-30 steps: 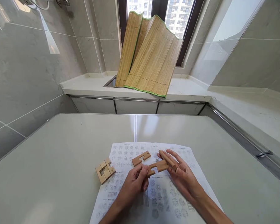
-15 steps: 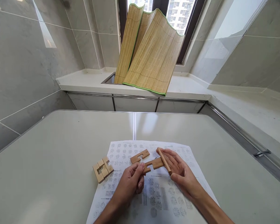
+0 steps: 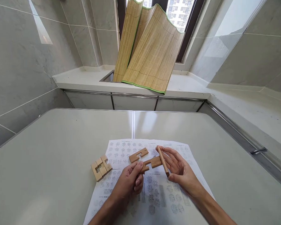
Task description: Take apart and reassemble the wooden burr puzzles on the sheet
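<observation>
My left hand (image 3: pixel 130 180) pinches the near-left end of a flat notched wooden puzzle piece (image 3: pixel 155 162) between thumb and fingers. My right hand (image 3: pixel 179 165) holds a second wooden puzzle piece (image 3: pixel 163 162), seen nearly edge-on like a bar, between thumb and fingertips. This bar lies crosswise at the right end of the notched piece; whether the two interlock I cannot tell. Just beyond my left hand, another notched wooden piece (image 3: pixel 142 152) lies flat on the printed paper sheet (image 3: pixel 154 190). A light block of joined wooden pieces (image 3: pixel 99 164) rests at the sheet's left edge.
The sheet, printed with small diagrams, lies on a pale glossy table (image 3: pixel 49 162) with a centre seam. Behind it runs a white ledge (image 3: pixel 81 79), on which a folded bamboo mat (image 3: pixel 152 53) leans against the window. Grey tiled walls stand on both sides.
The whole view has shifted slightly, so everything appears a little up and to the left. Both hands keep the same hold on the pieces.
</observation>
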`<state>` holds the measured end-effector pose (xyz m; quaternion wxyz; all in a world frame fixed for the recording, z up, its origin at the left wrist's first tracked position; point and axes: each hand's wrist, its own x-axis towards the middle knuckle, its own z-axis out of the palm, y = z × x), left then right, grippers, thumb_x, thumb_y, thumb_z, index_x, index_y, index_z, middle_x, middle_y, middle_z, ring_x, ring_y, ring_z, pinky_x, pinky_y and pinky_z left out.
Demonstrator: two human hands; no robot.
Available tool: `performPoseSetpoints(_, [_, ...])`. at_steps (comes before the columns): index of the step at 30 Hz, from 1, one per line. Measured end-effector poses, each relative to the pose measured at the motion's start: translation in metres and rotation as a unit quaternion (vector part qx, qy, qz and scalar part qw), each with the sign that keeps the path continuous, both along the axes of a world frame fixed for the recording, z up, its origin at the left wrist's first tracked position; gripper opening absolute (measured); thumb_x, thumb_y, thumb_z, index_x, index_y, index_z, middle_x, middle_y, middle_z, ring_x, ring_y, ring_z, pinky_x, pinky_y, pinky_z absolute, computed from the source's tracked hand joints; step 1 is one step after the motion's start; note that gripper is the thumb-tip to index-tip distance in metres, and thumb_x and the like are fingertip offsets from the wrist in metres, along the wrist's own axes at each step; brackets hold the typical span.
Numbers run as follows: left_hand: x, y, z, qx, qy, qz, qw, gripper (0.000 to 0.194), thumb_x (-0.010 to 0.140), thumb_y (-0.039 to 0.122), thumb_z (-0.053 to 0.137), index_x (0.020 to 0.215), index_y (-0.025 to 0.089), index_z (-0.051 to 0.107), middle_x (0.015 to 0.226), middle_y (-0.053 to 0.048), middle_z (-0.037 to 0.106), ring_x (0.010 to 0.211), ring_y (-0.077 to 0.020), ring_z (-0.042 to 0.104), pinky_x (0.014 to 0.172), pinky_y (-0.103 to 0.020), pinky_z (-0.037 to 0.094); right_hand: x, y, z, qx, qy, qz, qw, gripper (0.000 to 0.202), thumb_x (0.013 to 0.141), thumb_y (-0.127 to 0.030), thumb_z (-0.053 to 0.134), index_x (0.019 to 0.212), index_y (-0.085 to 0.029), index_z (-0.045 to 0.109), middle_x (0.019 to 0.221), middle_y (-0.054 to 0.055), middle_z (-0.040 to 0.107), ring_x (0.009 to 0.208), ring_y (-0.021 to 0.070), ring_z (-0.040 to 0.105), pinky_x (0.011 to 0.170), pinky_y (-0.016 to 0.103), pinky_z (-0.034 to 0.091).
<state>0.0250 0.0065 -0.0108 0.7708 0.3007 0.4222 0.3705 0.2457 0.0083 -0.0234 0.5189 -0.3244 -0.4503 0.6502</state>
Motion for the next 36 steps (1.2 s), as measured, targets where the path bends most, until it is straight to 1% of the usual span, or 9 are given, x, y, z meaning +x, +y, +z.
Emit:
performPoseSetpoints(3, [-0.003, 0.001, 0.000, 0.013, 0.005, 0.001, 1.000, 0.055, 0.078, 0.067, 0.078, 0.078, 0.022, 0.047, 0.045, 0.013, 0.039, 0.038, -0.0036, 0.023, 0.040, -0.019, 0.016, 0.002, -0.001, 0.002, 0.009, -0.009, 0.011, 1.000, 0.077, 0.069, -0.035, 0.097, 0.135, -0.034, 0.059, 0.159, 0.010, 0.050, 0.153, 0.0342, 0.037, 0.126, 0.056, 0.028])
performPoseSetpoints(8, [-0.009, 0.003, 0.001, 0.024, 0.009, -0.031, 0.999, 0.052, 0.081, 0.066, 0.076, 0.079, 0.022, 0.048, 0.044, 0.014, 0.037, 0.037, -0.0035, 0.022, 0.039, -0.019, 0.017, 0.007, -0.003, 0.002, 0.029, -0.033, 0.040, 0.998, 0.076, 0.072, -0.031, 0.096, 0.137, -0.034, 0.057, 0.159, 0.012, 0.050, 0.151, 0.0361, 0.040, 0.126, 0.060, 0.026])
performPoseSetpoints(12, [-0.010, 0.002, 0.003, 0.043, 0.032, -0.051, 0.997, 0.052, 0.086, 0.066, 0.072, 0.076, 0.022, 0.047, 0.047, 0.012, 0.040, 0.038, -0.0040, 0.026, 0.040, -0.020, 0.023, 0.009, -0.005, 0.006, 0.035, -0.079, 0.042, 0.995, 0.075, 0.074, -0.027, 0.094, 0.138, -0.035, 0.055, 0.160, 0.011, 0.049, 0.152, 0.0351, 0.038, 0.126, 0.061, 0.024])
performPoseSetpoints(17, [-0.011, 0.001, 0.005, 0.066, 0.065, -0.068, 0.993, 0.050, 0.089, 0.065, 0.067, 0.076, 0.022, 0.047, 0.048, 0.012, 0.042, 0.038, -0.0046, 0.029, 0.041, -0.020, 0.026, 0.011, -0.006, 0.005, 0.047, -0.112, 0.039, 0.992, 0.075, 0.076, -0.025, 0.093, 0.140, -0.035, 0.055, 0.159, 0.010, 0.051, 0.151, 0.0358, 0.040, 0.126, 0.061, 0.025])
performPoseSetpoints(20, [-0.012, 0.001, 0.006, 0.068, 0.076, -0.084, 0.991, 0.050, 0.088, 0.067, 0.067, 0.077, 0.022, 0.048, 0.047, 0.012, 0.041, 0.037, -0.0051, 0.030, 0.040, -0.020, 0.027, 0.014, -0.004, 0.001, 0.047, -0.107, 0.055, 0.992, 0.076, 0.075, -0.025, 0.093, 0.141, -0.035, 0.055, 0.158, 0.011, 0.051, 0.151, 0.0357, 0.041, 0.126, 0.059, 0.027])
performPoseSetpoints(24, [-0.014, 0.002, 0.008, 0.078, 0.091, -0.101, 0.988, 0.051, 0.089, 0.068, 0.066, 0.074, 0.022, 0.048, 0.045, 0.012, 0.040, 0.035, -0.0052, 0.030, 0.039, -0.020, 0.027, 0.016, -0.003, -0.001, 0.046, -0.110, 0.074, 0.990, 0.077, 0.076, -0.024, 0.092, 0.142, -0.034, 0.053, 0.158, 0.011, 0.050, 0.149, 0.0353, 0.044, 0.126, 0.057, 0.028])
performPoseSetpoints(29, [-0.014, 0.003, 0.006, 0.093, 0.104, -0.093, 0.986, 0.053, 0.088, 0.070, 0.064, 0.072, 0.022, 0.047, 0.045, 0.011, 0.041, 0.035, -0.0059, 0.031, 0.038, -0.020, 0.027, 0.011, -0.006, 0.000, 0.049, -0.118, 0.075, 0.989, 0.075, 0.078, -0.026, 0.090, 0.143, -0.034, 0.053, 0.157, 0.011, 0.051, 0.149, 0.0350, 0.043, 0.126, 0.059, 0.027])
performPoseSetpoints(34, [-0.012, 0.002, 0.005, 0.103, 0.122, -0.068, 0.985, 0.050, 0.089, 0.068, 0.063, 0.075, 0.023, 0.047, 0.046, 0.011, 0.043, 0.036, -0.0063, 0.032, 0.040, -0.021, 0.030, 0.006, -0.007, 0.000, 0.060, -0.144, 0.047, 0.987, 0.075, 0.077, -0.026, 0.091, 0.142, -0.034, 0.054, 0.158, 0.010, 0.051, 0.152, 0.0344, 0.040, 0.127, 0.060, 0.024])
performPoseSetpoints(36, [-0.012, 0.001, 0.006, 0.107, 0.119, -0.075, 0.984, 0.051, 0.090, 0.068, 0.063, 0.074, 0.023, 0.046, 0.045, 0.011, 0.042, 0.036, -0.0064, 0.032, 0.040, -0.021, 0.030, 0.007, -0.007, 0.000, 0.056, -0.138, 0.055, 0.987, 0.076, 0.077, -0.026, 0.092, 0.142, -0.034, 0.053, 0.158, 0.011, 0.051, 0.151, 0.0341, 0.041, 0.127, 0.059, 0.026])
